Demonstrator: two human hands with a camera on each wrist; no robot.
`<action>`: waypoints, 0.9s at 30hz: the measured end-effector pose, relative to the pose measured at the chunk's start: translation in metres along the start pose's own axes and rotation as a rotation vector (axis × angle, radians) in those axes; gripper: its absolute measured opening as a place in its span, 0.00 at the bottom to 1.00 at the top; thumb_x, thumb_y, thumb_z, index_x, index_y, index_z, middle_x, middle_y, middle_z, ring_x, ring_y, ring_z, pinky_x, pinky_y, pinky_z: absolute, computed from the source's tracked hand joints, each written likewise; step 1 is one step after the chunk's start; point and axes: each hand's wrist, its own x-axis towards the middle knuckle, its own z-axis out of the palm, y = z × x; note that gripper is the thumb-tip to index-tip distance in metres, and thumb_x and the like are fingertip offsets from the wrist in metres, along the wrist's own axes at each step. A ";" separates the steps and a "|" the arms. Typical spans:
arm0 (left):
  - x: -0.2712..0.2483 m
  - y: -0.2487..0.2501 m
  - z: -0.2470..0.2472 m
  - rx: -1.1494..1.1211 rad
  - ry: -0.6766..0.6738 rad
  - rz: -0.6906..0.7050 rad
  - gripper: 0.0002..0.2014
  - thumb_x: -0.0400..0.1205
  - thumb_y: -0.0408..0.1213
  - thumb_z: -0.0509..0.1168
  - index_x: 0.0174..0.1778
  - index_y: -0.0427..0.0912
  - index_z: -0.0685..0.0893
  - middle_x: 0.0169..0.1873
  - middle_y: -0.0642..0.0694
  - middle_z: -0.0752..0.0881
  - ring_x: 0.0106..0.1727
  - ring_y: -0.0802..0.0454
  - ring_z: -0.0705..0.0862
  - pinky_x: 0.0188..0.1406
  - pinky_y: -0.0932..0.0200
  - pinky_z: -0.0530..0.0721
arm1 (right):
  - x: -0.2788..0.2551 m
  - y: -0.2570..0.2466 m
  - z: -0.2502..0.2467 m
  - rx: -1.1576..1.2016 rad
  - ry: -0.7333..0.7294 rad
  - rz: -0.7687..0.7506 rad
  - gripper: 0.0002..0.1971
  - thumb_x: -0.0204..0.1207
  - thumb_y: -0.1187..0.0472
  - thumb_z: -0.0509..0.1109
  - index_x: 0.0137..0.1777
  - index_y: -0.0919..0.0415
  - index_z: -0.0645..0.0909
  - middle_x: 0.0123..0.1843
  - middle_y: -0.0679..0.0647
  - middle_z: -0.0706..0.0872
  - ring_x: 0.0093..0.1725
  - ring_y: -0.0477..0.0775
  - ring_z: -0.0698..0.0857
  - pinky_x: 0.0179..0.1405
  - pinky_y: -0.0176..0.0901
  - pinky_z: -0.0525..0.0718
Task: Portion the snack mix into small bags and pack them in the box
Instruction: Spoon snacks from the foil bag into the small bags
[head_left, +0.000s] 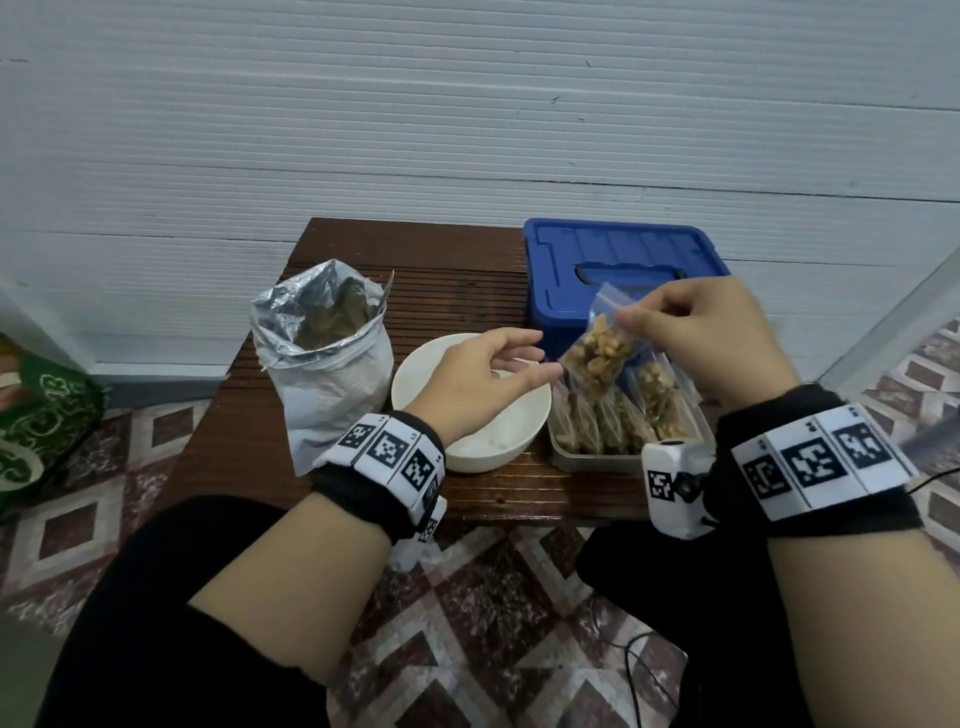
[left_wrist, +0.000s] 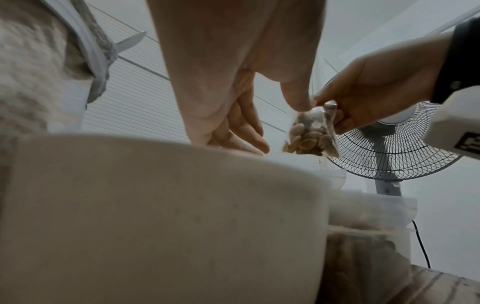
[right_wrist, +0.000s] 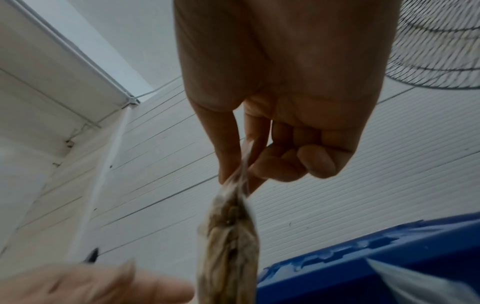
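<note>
head view shows the right hand (head_left: 711, 332) pinching the top of a filled small bag (head_left: 597, 353) between thumb and forefinger, so that it hangs above the near right part of the surface (head_left: 467, 291), over the clear tray (head_left: 582, 457) where other filled bags (head_left: 644, 410) stand packed together. the left hand (head_left: 483, 379) is loosely spread and holds nothing, hovering over the white bowl (head_left: 467, 447) with its fingertips just beside the hanging bag.

this looks like the packing step: a portion is bagged and ready to join the others. whether the seal is fully pressed shut cannot be told. the next move calls for lowering the bag upright into whatever gap is left in the tray, probably steadied by the left hand.

room is tight. the tray sits at the near right edge of the surface, touching or just beside the bowl on its left, with the blue box (head_left: 623, 265), lid on, just behind. the foil sack (head_left: 322, 353) stands open at the left edge. the far left of the surface has open room.
</note>
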 end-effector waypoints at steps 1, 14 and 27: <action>0.000 0.000 -0.001 0.012 0.014 -0.006 0.21 0.77 0.48 0.72 0.66 0.51 0.81 0.53 0.59 0.87 0.54 0.67 0.85 0.58 0.68 0.80 | 0.000 0.002 -0.006 0.021 0.043 0.017 0.09 0.74 0.56 0.75 0.32 0.53 0.85 0.29 0.45 0.83 0.31 0.40 0.79 0.33 0.34 0.72; 0.001 -0.007 -0.003 0.145 0.046 -0.052 0.15 0.82 0.48 0.66 0.64 0.53 0.82 0.50 0.60 0.85 0.55 0.62 0.83 0.60 0.62 0.79 | -0.003 0.028 -0.029 -0.241 0.109 0.187 0.12 0.75 0.61 0.71 0.37 0.71 0.86 0.29 0.54 0.81 0.32 0.46 0.77 0.37 0.40 0.71; -0.001 -0.011 -0.001 0.153 0.001 -0.082 0.13 0.82 0.48 0.67 0.62 0.54 0.82 0.52 0.56 0.86 0.56 0.59 0.84 0.64 0.58 0.80 | -0.012 0.037 -0.003 -0.519 -0.012 0.174 0.10 0.73 0.63 0.69 0.32 0.67 0.81 0.34 0.60 0.85 0.38 0.59 0.82 0.36 0.43 0.72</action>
